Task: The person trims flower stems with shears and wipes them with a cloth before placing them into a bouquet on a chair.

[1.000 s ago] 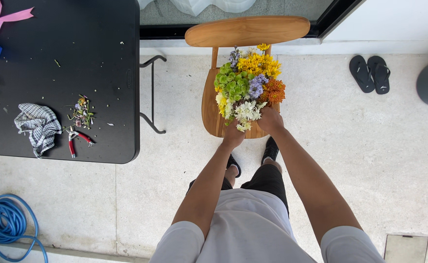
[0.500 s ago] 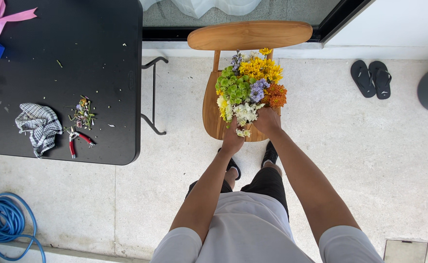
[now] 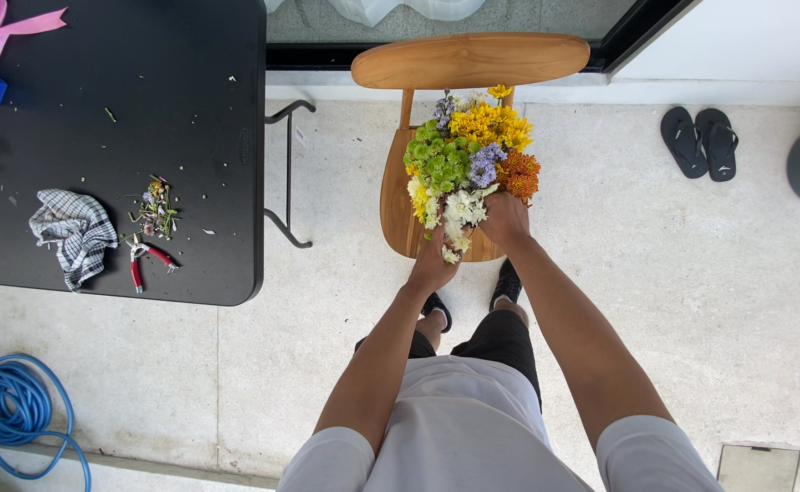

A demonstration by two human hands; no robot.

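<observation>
A mixed flower bouquet point(image 3: 465, 164) of yellow, green, white, purple and orange blooms rests on the seat of a wooden chair point(image 3: 469, 60). My left hand point(image 3: 436, 262) grips the bouquet's near lower edge, under the white flowers. My right hand point(image 3: 504, 219) holds its right side, just below the orange blooms. Both arms reach forward from my body. My black shoes show on the floor beneath the chair's front edge.
A black table point(image 3: 190, 109) stands at left with a checked cloth point(image 3: 76, 232), red-handled pruners point(image 3: 145, 260), flower trimmings point(image 3: 156, 210) and pink ribbon point(image 3: 13, 25). A blue hose point(image 3: 13, 410) coils at lower left. Black sandals point(image 3: 700, 138) lie at right.
The view has shifted slightly. Both hands stay on the bouquet, which sits a little higher on the chair seat than before.
</observation>
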